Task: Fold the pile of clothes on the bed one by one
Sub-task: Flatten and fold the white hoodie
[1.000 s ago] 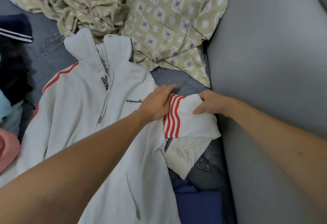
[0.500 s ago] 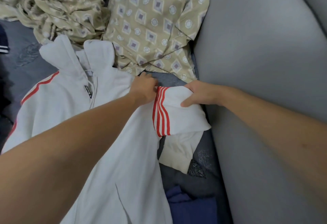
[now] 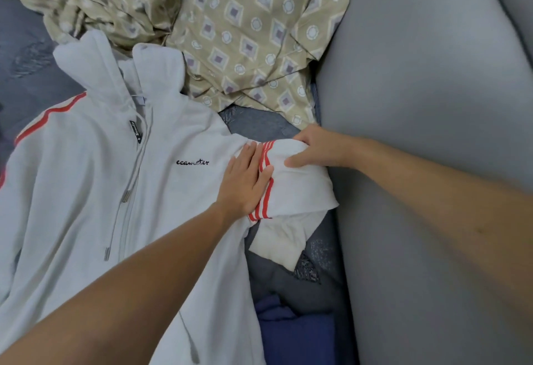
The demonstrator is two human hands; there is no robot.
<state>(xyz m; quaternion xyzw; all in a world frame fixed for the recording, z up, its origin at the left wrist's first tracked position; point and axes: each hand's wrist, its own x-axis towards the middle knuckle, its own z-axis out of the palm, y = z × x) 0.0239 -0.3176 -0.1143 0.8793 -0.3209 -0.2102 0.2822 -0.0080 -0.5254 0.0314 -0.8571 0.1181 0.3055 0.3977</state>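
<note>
A white zip hoodie (image 3: pixel 86 191) with red stripes and a small black logo lies front-up on the bed, hood toward the top. Its right sleeve (image 3: pixel 294 191) is folded back on itself at the shoulder, red stripes showing. My left hand (image 3: pixel 245 182) lies flat with straight fingers on the shoulder, pressing beside the stripes. My right hand (image 3: pixel 314 148) grips the top of the folded sleeve, thumb on the cloth and fingers curled over its edge.
A crumpled beige patterned sheet (image 3: pixel 245 32) lies above the hoodie. A grey padded wall or cushion (image 3: pixel 432 105) runs down the right side. A dark blue garment (image 3: pixel 294 333) lies at the bottom, on the grey bedcover (image 3: pixel 259 125).
My left hand has slid down from the top of the shoulder and flattened beside the stripes. My right hand keeps its hold on the sleeve. The view has shifted left, showing the logo again.
</note>
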